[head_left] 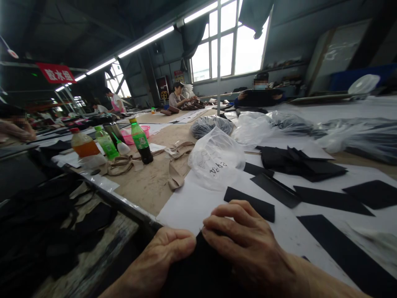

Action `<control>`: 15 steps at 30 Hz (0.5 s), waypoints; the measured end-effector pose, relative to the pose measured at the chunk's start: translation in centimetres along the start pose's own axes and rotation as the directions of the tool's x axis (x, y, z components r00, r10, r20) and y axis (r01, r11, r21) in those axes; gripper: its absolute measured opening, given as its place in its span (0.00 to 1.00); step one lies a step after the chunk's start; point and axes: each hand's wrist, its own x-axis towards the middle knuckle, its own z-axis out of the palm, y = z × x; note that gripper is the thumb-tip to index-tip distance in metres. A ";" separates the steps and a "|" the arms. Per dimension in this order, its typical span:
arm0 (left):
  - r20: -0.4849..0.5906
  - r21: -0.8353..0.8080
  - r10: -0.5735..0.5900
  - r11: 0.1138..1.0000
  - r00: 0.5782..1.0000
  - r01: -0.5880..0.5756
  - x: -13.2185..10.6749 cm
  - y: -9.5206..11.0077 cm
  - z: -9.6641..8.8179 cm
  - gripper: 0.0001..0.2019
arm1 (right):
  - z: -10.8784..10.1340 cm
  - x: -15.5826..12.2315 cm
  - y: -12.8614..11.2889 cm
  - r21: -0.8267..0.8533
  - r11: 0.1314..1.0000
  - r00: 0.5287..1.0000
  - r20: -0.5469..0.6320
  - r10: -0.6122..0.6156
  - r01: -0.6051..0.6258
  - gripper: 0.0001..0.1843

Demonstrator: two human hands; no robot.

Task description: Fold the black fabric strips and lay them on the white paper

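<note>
Close to me at the table's front edge, my left hand (164, 254) and my right hand (245, 240) both grip one black fabric piece (198, 273). The left thumb presses on its left edge, and the right fingers curl over its top corner. The lower part of the piece runs out of the picture. Just past my right hand, a black rectangular piece (249, 203) lies on white paper (182, 207). More black strips (331, 200) are spread to the right, near a loose stack of black pieces (300, 163).
Ahead stands a clear plastic bag (214, 161) with handwriting. Bottles, including a dark-filled green one (142, 142), stand left beside a pink basin (125, 136) and tan straps (176, 174). Black scraps (56, 231) lie below the table edge at left. Co-workers sit farther off.
</note>
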 end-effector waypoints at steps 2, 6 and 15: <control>0.034 -0.033 -0.004 0.999 0.999 0.005 -0.2 -0.3 0.2 0.14 | -0.2 -0.2 -0.4 0.037 0.998 0.999 0.005 0.046 -0.046 0.09; 0.145 -0.046 -0.008 0.999 0.989 0.015 -0.2 -0.9 0.4 0.12 | -0.7 -0.2 -1.1 0.095 0.987 0.991 0.050 0.122 -0.126 0.09; 0.175 -0.020 0.023 1.000 0.984 -0.020 0.2 -1.7 1.1 0.14 | -1.8 -1.0 -2.4 -0.047 0.998 0.980 0.197 0.039 -0.030 0.16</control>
